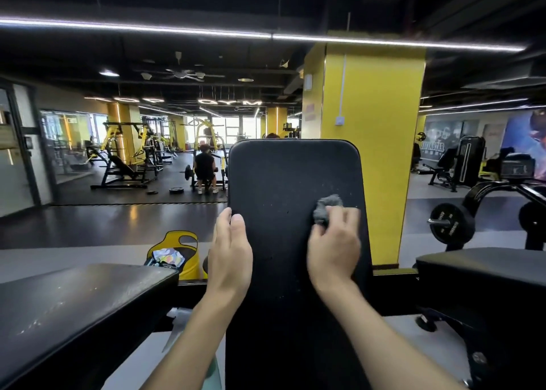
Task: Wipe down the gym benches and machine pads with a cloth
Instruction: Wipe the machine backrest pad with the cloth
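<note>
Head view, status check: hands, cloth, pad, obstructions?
Left hand grips back pad at its left edge. Right hand holds grey cloth against pad's right side. Nothing blocking pad face.

Hanging neon sign (230, 102), seemingly "TOP GYM"

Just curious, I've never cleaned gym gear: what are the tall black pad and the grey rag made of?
The black pad looks like vinyl or faux leather over padding: smooth, faint sheen, rounded corners. The grey cloth, bunched in the right hand, looks like microfibre or terry: matte, fuzzy surface. Sight alone cannot confirm either.
</note>
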